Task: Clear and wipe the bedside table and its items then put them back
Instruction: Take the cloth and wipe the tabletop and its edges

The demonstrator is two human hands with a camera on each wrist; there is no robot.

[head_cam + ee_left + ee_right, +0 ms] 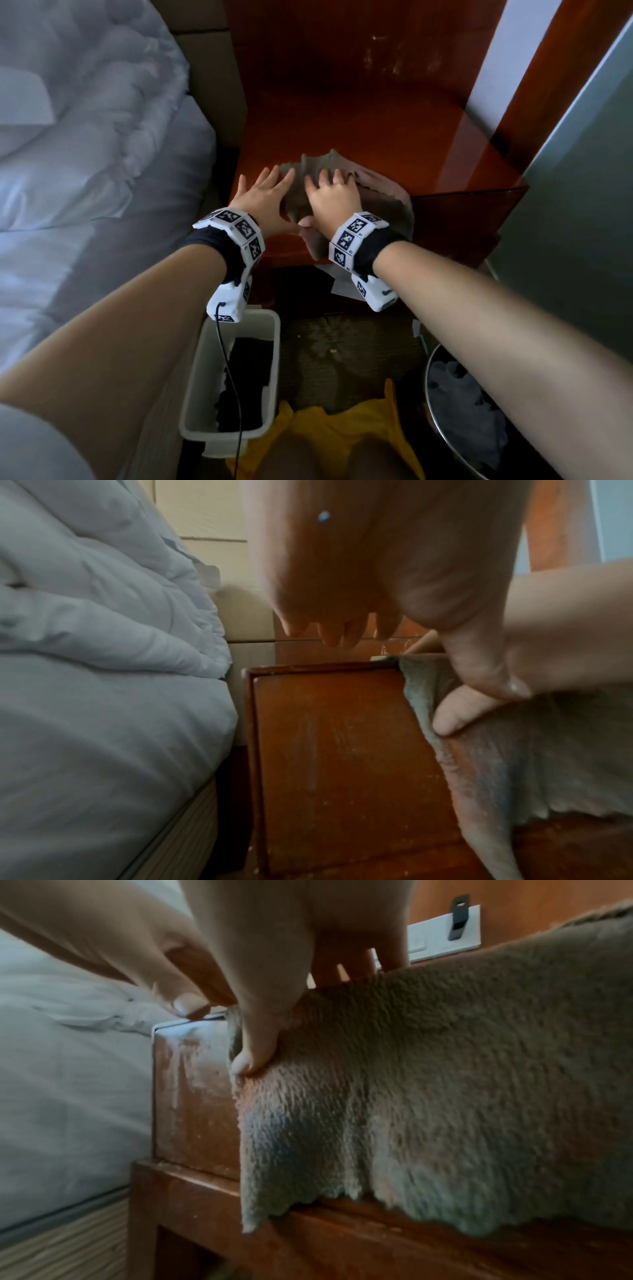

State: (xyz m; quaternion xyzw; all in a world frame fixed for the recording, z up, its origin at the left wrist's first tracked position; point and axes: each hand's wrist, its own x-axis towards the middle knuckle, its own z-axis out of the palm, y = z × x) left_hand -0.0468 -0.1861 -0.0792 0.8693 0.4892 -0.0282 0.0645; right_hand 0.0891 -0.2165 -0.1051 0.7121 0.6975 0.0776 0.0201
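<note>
- Bedside table (359, 130): reddish-brown wood with a glossy glass top, standing between the bed (85, 137) on the left and a grey-green wall on the right; smears show on the far part of the top.
- Cloth (383, 202): a grey-beige terry towel lying on the near half of the tabletop, its front edge draped over the table's front face, as the right wrist view shows (411, 1096).
- Left hand (265, 197): fingers straight and spread, palm down at the cloth's left edge; the fingertips (274, 171) reach the cloth's far-left margin. The left wrist view shows its thumb (486, 666) extended and meeting the thumb of the other hand; nothing is grasped.
- Right hand (334, 202): flat on top of the cloth, fingers (323, 178) extended and slightly spread, pressing the fabric onto the tabletop. Its thumb (257, 1042) hangs over the table's front edge and presses the draped part of the cloth against the wood. No fold of cloth is enclosed by curled fingers.
- White bin (202, 377): on the floor before the table, beside the bed, containing dark items.
- Metal wastebasket (442, 438): on the floor at lower right, holding crumpled grey material.
- Wall socket plate (441, 938): white, on the wood panel behind the table, with a dark plug in it.
</note>
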